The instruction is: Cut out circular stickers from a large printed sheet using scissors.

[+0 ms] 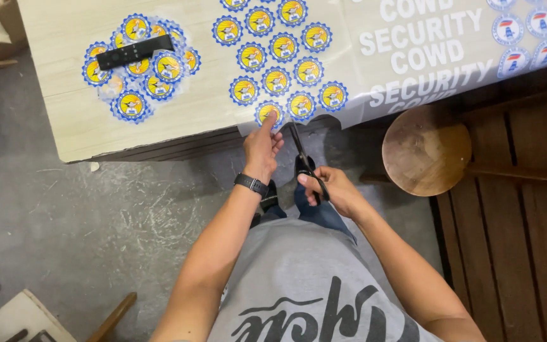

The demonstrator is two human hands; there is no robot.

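Round glossy stickers (280,63), steel scissors (303,158) (black-handled)

Scissors (303,158) at sticker sheet (349,76), apparently cutting.

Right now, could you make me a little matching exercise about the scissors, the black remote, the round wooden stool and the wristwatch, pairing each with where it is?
Things:
1. black-handled scissors
2. black slim remote control
3. round wooden stool
4. black wristwatch

Places:
A. on the left wrist
B. on a pile of cut-out round blue-and-yellow stickers
C. in the right hand
D. beside the pale wooden table, to its right

Pairs: 1-C, 2-B, 3-D, 4-A
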